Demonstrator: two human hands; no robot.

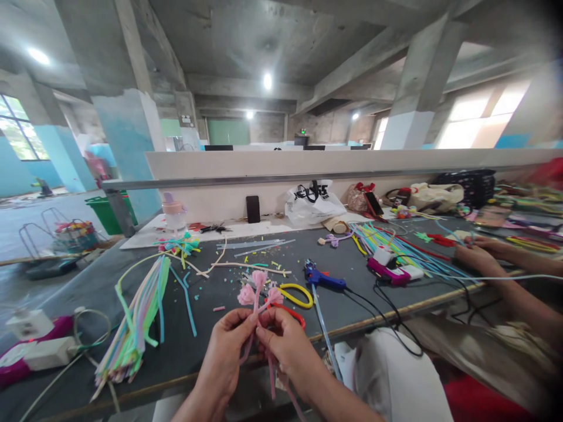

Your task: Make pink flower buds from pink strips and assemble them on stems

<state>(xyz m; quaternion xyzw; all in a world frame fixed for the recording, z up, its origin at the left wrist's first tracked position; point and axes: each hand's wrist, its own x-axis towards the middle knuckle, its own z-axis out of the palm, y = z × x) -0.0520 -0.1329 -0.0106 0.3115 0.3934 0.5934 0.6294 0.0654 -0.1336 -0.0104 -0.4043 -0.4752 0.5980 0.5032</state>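
Both my hands meet at the table's front edge around a pink pipe-cleaner flower [258,284] with several fluffy heads. My left hand [226,346] pinches its stems from the left, fingers closed. From the other side my right hand [288,346] grips the same stems, its fingertips touching the left ones. Loose pink stem ends [272,381] hang below the hands. Just behind lie scissors with yellow and red handles [299,296], partly covered by the flower and my right hand. A blue glue gun [325,279] rests to the right, with a clear glue stick [324,328] below it.
A bundle of coloured pipe cleaners [141,316] lies left, another [400,252] right. Power strips [391,272] and trailing cables [387,310] cross the table. A co-worker's hands [479,258] work at far right. A phone [253,209], bottle [175,214] and white bag [314,205] stand behind.
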